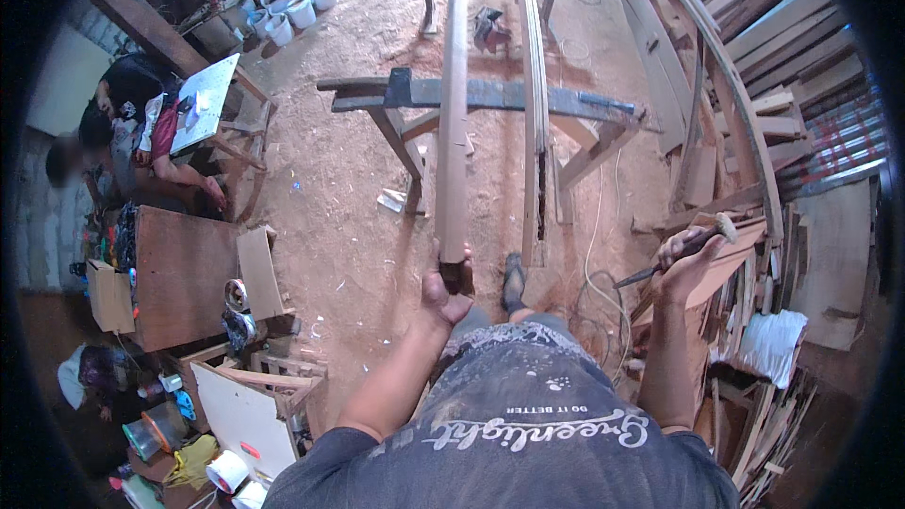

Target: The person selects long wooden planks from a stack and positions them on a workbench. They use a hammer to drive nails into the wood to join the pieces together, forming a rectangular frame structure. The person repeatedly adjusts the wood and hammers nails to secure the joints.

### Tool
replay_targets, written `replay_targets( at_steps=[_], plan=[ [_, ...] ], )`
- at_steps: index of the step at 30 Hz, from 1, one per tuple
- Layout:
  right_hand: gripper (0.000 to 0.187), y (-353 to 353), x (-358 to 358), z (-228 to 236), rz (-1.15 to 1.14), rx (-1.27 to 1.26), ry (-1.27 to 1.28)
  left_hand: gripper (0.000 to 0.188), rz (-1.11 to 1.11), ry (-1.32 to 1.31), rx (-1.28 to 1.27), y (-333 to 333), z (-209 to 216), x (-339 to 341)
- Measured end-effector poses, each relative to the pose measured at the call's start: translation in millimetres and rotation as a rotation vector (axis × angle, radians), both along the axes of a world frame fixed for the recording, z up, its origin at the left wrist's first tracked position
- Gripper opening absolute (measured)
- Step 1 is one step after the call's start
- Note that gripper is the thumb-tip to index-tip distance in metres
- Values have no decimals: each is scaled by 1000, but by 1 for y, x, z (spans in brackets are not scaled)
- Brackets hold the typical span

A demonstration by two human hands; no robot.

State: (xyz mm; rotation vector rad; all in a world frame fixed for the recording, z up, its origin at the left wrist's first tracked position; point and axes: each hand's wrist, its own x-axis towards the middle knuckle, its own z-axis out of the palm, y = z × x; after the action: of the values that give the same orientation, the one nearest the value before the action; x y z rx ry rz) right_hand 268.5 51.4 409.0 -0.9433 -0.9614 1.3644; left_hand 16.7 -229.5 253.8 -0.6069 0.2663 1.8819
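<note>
A long, smooth brown timber beam (453,151) runs away from me, resting across a wooden trestle (368,94). My left hand (445,290) is closed around its near end, fingers on one side and thumb on the other, where a dark end face shows. Raised off to the right, my right hand (686,262) grips a chisel (638,278) with a thin dark blade, a dark handle and a pale rounded butt. The blade points left, apart from the beam. Beside the beam lies a second, grooved timber (534,113), which neither hand touches.
At left a person (132,123) sits by a small white-topped table (205,104); another person (90,377) is lower left. White buckets (300,11) stand at the far left. Stacked boards (792,38) and a curved wooden frame (745,123) line the right. A cable (594,226) crosses the floor.
</note>
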Motion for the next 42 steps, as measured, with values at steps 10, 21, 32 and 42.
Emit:
replay_targets(
  at_steps=[10, 21, 32, 42],
  plan=[
    [57, -4, -3, -10, -27, -78, -76, 26, 61, -287, 232, -20, -50, -14],
    [55, -12, -45, -10, 105, -101, -8, 45, 24, -172, 233, -9, -9, 3],
    [44, -19, -125, 4, 474, -57, 11, 33, -87, 548, -529, 18, -23, 25],
    [41, -34, -234, 44, 650, -9, 123, 45, -301, 1714, -1396, 16, 6, 30]
  ],
)
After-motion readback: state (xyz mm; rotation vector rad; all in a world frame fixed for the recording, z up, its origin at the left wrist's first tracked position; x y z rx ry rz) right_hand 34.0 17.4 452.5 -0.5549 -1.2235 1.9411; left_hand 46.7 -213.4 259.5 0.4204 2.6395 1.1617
